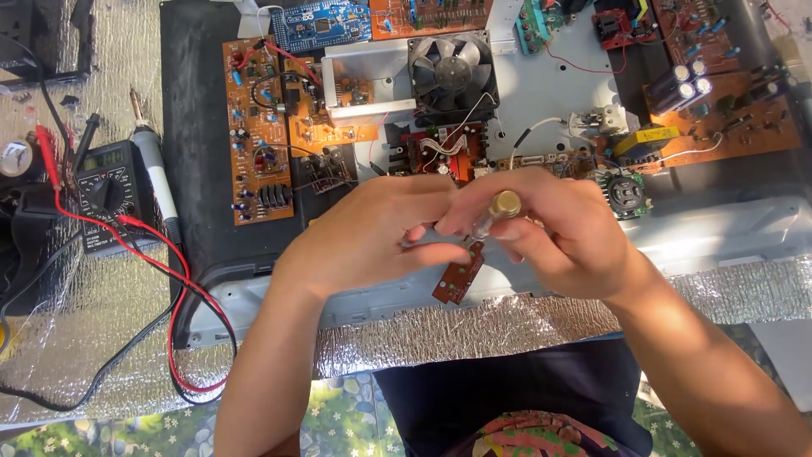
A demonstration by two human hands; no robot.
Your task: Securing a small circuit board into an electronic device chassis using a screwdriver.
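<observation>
Both hands meet above the front edge of an opened metal chassis [727, 222]. My right hand [558, 241] grips a small part with a round brass-coloured knob on a metal shaft [501, 209]. A little reddish-brown circuit board [459, 273] hangs below the shaft, tilted. My left hand [372, 233] reaches in from the left, and its fingertips pinch the shaft and board next to the right hand's fingers. How the board joins the shaft is hidden by the fingers.
Inside the chassis lie several orange circuit boards [258, 127], a black cooling fan [452, 72], capacitors [681, 85] and a blue board [326, 24]. At left a multimeter [106, 195] with red and black leads and a soldering iron [152, 156] rest on silver foil [93, 338].
</observation>
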